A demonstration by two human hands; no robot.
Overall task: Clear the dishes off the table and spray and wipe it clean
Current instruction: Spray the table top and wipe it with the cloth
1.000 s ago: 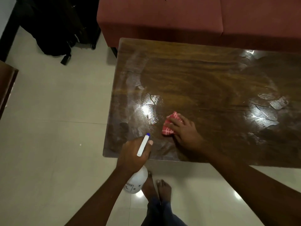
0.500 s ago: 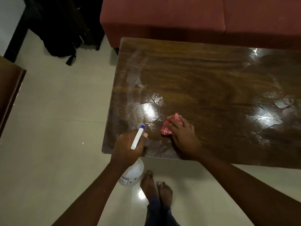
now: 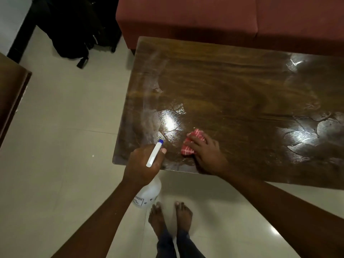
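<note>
Barely anything has shifted: the right hand (image 3: pixel 206 154) has drawn the cloth (image 3: pixel 192 145) slightly nearer the table's (image 3: pixel 232 86) near edge, so wiping is under way, with no dishes in sight. Its fingers lie spread, pressing the cloth flat. The left hand (image 3: pixel 142 165) grips the bottle (image 3: pixel 149 192) at the near-left corner, nozzle pointing far.

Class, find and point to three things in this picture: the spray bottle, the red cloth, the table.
spray bottle (image 3: pixel 148 192), head view, on its translucent white body.
red cloth (image 3: pixel 186 150), head view, on the checked corner at its lower left.
table (image 3: pixel 223 90), head view, on bare wood near the middle of its top.
</note>
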